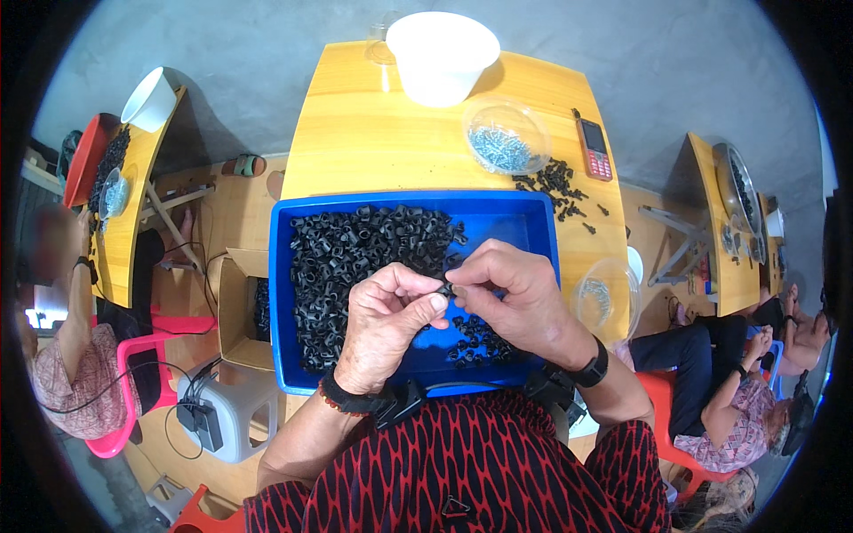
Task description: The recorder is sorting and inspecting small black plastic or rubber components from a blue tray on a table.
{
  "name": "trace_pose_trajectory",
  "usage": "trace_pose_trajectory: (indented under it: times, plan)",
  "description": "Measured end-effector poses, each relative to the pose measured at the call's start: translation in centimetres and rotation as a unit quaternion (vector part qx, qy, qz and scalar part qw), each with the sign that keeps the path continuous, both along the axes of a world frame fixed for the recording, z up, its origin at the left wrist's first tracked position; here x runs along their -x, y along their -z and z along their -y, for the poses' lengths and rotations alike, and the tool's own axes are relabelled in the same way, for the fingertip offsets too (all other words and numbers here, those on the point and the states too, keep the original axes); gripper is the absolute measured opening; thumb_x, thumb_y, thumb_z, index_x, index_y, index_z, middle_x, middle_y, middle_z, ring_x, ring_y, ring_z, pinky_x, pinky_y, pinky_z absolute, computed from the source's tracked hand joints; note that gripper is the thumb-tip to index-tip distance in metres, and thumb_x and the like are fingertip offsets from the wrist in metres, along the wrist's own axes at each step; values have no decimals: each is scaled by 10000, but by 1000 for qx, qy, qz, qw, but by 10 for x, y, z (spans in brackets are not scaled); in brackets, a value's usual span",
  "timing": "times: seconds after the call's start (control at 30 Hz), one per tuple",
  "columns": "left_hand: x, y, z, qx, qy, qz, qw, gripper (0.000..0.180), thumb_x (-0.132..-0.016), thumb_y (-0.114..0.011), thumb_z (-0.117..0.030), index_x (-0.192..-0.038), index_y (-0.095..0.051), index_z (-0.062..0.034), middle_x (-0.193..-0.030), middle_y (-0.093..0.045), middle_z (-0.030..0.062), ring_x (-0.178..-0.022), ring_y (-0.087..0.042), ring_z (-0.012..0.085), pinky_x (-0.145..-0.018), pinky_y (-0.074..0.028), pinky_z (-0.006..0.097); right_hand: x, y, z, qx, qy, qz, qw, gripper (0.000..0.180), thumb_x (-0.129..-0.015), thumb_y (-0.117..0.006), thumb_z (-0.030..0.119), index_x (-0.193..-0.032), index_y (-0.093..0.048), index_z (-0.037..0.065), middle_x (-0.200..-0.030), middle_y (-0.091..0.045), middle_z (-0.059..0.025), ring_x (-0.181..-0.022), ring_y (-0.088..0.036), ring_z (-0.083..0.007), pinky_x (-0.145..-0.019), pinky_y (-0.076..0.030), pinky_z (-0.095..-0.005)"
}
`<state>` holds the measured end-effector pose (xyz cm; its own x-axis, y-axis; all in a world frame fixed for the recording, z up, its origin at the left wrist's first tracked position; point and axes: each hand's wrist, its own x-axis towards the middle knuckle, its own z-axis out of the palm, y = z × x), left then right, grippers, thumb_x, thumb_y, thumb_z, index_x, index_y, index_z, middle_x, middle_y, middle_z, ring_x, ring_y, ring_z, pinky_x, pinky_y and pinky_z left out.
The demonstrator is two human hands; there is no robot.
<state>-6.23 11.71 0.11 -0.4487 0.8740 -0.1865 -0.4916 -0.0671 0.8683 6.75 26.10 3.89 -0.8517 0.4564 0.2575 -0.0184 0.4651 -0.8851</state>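
My left hand (388, 322) and my right hand (515, 300) meet above a blue plastic bin (281, 293). Thumb and fingers of each are pinched together, fingertips almost touching, on a small black plastic part (447, 290) mostly hidden by them. Beneath my left hand, a big heap of small black plastic parts (355, 244) fills the bin's left side. A smaller group of black pieces (475, 342) lies in the bin below my right hand. Beyond the bin, a clear bowl (524, 115) holds bluish metal screws (499, 147), with loose black pieces (555, 182) beside it.
On the yellow table (355, 133) stand a white tub (442, 58), a red phone (593, 151) and a clear container (608, 298) at the right edge. An open cardboard box (238, 306) and a grey stool (231, 409) sit left. People work at side tables left and right.
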Motion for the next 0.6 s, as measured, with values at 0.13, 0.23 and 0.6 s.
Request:
trace_pose_trajectory:
  times: [0.13,0.23,0.6]
  plan:
    - [-1,-1,0,-2,-6,0,1000,97,-888,-702,29,-964,-651,-2,-898,-698,104,-720,-690,160,-658,-608,291,0,0,-2,-53,-21,-5,998,188,-821,-704,-78,-982,-684,16,-834,-659,-91,-718,-682,-163,-614,-525,-255]
    - [-1,1,0,-3,-1,2,1000,99,-885,-707,27,-962,-650,-1,-898,-698,104,-724,-689,159,-659,-609,288,1,0,-1,-67,-25,-3,997,177,-826,-699,-75,-974,-686,20,-822,-655,-89,-724,-682,-171,-620,-527,-262]
    - [0,3,-1,31,28,30,999,92,-919,-696,-61,-989,-681,-3,-871,-701,90,-743,-694,149,-677,-625,312,3,-13,0,-82,-51,41,994,110,-841,-647,-28,-939,-674,13,-761,-562,-133,-698,-606,-321,-594,-491,-399]
